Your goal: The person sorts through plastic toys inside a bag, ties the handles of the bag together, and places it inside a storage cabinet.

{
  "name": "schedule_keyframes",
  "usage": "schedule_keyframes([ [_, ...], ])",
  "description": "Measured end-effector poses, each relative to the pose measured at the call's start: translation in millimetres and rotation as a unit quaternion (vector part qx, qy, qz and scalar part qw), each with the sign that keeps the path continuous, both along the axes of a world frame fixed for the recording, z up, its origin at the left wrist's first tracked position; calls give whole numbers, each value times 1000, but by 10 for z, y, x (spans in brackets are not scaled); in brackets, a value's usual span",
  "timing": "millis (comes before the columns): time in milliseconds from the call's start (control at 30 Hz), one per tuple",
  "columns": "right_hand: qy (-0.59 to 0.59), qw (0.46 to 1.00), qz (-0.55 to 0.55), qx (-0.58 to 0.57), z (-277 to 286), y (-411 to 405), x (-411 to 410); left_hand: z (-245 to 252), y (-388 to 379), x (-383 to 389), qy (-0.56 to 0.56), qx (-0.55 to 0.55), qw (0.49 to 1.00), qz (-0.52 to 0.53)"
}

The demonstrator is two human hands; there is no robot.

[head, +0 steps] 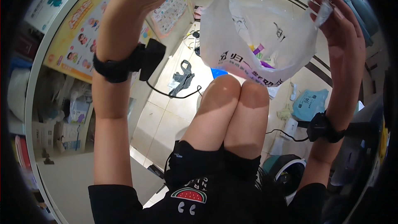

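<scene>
A white translucent plastic carrier bag [217, 37] with dark printing hangs above my knees, its mouth spread wide. Purple and yellow items [258, 49] show inside, too partly covered to name. My right hand [342, 21] has the bag's right handle between thumb and fingers, with the other fingers spread. At the top edge my left hand is almost wholly cut off; only the wrist and a fingertip on the taut left handle show. Black straps with small devices and cables circle both forearms.
At left stands a cabinet [71, 174] with posters and packed shelves. Grey fabric straps [183, 77] lie on the tiled floor. A light-blue package [311, 103], a small white box [289, 127] and a teal-and-black round container [284, 171] are at right.
</scene>
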State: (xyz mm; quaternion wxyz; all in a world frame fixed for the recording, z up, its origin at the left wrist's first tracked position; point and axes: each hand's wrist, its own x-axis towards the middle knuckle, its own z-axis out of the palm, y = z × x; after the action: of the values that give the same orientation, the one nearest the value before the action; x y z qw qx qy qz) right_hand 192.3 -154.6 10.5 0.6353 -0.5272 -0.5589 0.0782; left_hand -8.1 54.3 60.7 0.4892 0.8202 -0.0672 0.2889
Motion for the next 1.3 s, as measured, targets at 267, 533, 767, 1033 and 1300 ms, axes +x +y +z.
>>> schedule_keyframes([
  [267,-35,998,3,-52,-126,-247,-877,-130,-632,-310,72,-24,988,-131],
  [533,19,997,-43,-63,-430,-363,-1287,-484,-941,-418,23,58,984,-169],
  [767,28,999,-8,-43,-500,-203,-1296,-847,-845,-527,-48,-45,992,-106],
  [1033,16,998,-62,-12,-519,-378,-1014,-1057,-532,-852,-105,2,993,52],
  [1300,-7,994,-110,26,-513,-541,-761,-1516,-158,-1080,-127,12,980,151],
])
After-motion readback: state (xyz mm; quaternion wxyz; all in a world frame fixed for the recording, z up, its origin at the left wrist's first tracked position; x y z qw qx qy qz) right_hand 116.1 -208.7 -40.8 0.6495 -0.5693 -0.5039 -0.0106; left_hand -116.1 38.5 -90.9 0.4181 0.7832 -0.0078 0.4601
